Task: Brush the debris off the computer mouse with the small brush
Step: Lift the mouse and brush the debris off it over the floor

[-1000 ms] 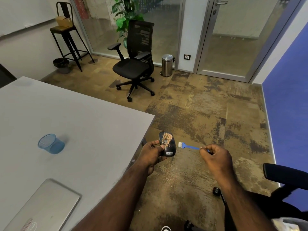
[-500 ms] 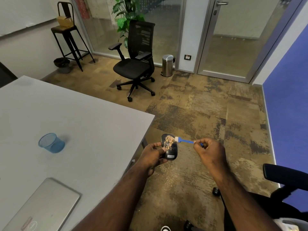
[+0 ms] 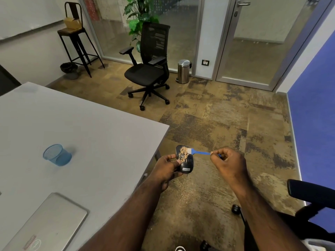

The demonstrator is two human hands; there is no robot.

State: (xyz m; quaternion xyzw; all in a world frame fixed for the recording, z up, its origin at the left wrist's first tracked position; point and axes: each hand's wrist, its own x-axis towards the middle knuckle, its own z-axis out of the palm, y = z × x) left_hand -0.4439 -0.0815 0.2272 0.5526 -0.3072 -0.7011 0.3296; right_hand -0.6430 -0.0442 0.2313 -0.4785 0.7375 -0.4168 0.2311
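Note:
A black computer mouse (image 3: pixel 187 164) with tan, sawdust-like debris (image 3: pixel 183 153) on its upper half is held over the carpet, just off the table's corner. My left hand (image 3: pixel 167 169) grips its left side, thumb on top. My right hand (image 3: pixel 227 163) pinches the handle of a small blue brush (image 3: pixel 198 152). The brush's white bristles touch the mouse's upper right edge, beside the debris.
A grey table (image 3: pixel 94 142) on the left carries a blue mesh cup (image 3: pixel 57 155) and a shut laptop (image 3: pixel 49 223). Debris lies scattered on the carpet (image 3: pixel 186 196) below the mouse. A black office chair (image 3: pixel 150 69) and a steel bin (image 3: pixel 183 71) stand farther off; a chair armrest (image 3: pixel 311 191) is at right.
The brush was apart from the mouse, to its right; my right hand moved it left until the bristles met the mouse's top. Both hands rose slightly in view.

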